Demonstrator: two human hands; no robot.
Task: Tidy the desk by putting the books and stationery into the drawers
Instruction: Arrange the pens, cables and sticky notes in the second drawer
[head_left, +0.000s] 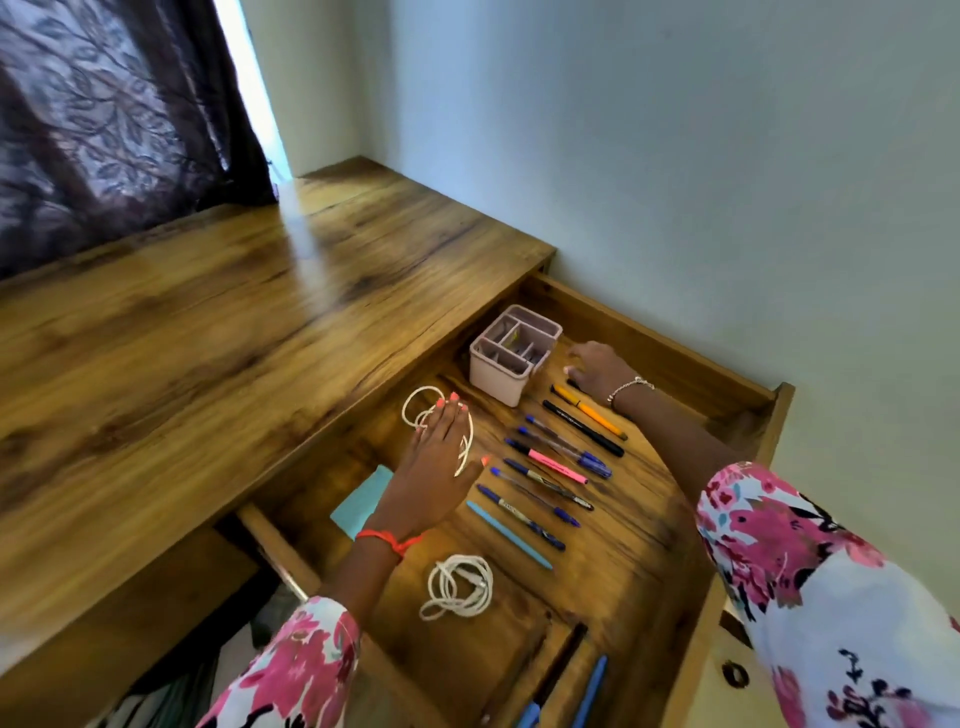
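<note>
An open wooden drawer (675, 343) holds a row of several pens (550, 467), among them an orange one (592, 413), a pink highlighter (558, 466) and a light blue one (506, 535). A pink organiser box (496, 374) stands at the far end. My left hand (436, 467) lies flat with fingers spread over a coiled white cable (415, 410). My right hand (597, 371) reaches past the box, fingers down on something dark at the far end of the pen row; what it touches is hidden. A second white cable (460, 584) and a light blue notepad (363, 501) lie nearer me.
The wooden desk top (208, 338) stretches to the left, with a dark patterned curtain (119, 114) behind it. A white wall (675, 156) runs along the right. A lower drawer (566, 670) with blue pens shows at the bottom edge.
</note>
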